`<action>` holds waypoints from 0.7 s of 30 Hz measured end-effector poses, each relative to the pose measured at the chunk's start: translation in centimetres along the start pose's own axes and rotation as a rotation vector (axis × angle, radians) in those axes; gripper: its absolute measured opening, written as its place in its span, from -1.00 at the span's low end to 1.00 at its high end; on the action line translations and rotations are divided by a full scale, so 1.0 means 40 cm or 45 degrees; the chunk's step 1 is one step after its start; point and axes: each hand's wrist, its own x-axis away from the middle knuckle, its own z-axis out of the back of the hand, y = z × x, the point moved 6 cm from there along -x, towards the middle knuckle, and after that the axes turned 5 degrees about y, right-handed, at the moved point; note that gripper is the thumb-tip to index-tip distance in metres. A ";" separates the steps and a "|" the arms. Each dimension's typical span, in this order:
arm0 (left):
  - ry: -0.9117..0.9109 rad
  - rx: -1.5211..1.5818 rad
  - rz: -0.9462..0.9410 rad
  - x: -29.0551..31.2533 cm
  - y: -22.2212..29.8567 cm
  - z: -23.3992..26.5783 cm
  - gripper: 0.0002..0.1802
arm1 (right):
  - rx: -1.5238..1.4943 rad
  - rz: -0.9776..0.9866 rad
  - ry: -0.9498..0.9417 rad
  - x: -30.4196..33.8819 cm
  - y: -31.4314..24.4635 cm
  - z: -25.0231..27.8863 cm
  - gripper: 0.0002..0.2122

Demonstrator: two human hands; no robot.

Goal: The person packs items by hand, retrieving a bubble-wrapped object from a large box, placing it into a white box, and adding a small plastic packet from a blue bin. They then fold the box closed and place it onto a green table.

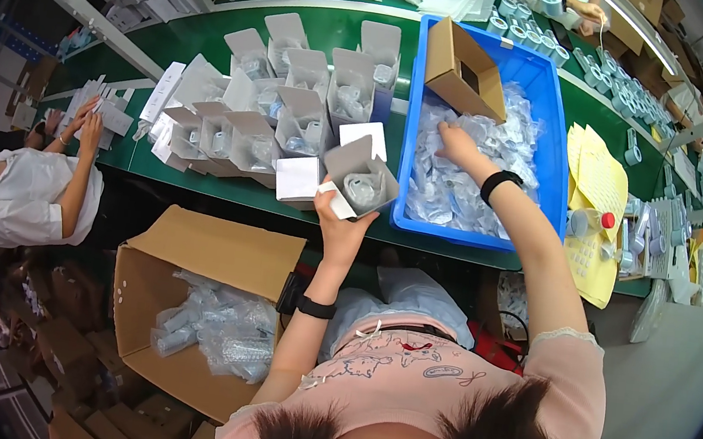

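Observation:
My left hand (343,234) is closed round a small open box (384,190), white and grey, at the table's front edge. Its flaps stand up, and a clear plastic-wrapped part (363,189) sits inside. My right hand (463,148) reaches into a blue bin (477,233), over a heap of small clear plastic packets (459,199). Its visible fingers are apart, with no packet seen gripped, though some fingertips are hard to make out. Left of my left hand stand several similar open boxes (255,148) with wrapped parts in them, beside a closed white box (298,180).
A brown carton (466,69) leans inside the bin's far end. Below the table, a large cardboard box (213,242) holds bubble-wrapped items. Yellow sheets (596,175) and a red-capped bottle (593,221) lie to the right. A co-worker (40,181) handles white boxes at far left.

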 end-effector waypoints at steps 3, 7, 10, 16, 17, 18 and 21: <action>-0.107 -0.362 0.038 -0.010 0.035 0.024 -0.25 | 0.015 0.069 0.079 -0.004 -0.011 -0.007 -0.76; -0.065 -0.256 -0.034 -0.049 0.079 0.048 -0.50 | -0.025 0.213 0.222 0.027 -0.019 0.018 -0.78; -0.120 -0.461 -0.064 -0.073 0.083 0.044 -0.71 | -0.084 0.292 0.275 0.045 -0.027 0.063 -0.80; -0.195 -0.555 0.081 -0.095 0.048 0.060 -0.85 | -0.784 0.149 0.463 0.154 -0.225 0.342 -0.85; -0.192 -0.549 0.099 -0.098 0.041 0.062 -0.87 | -0.960 0.194 0.513 0.185 -0.275 0.375 -0.85; -0.193 -0.538 0.114 -0.100 0.037 0.057 -0.88 | -1.133 0.235 0.567 0.205 -0.308 0.391 -0.85; -0.175 -0.463 0.140 -0.117 0.048 0.018 -0.90 | -0.813 1.071 0.435 0.239 -0.417 0.350 -0.86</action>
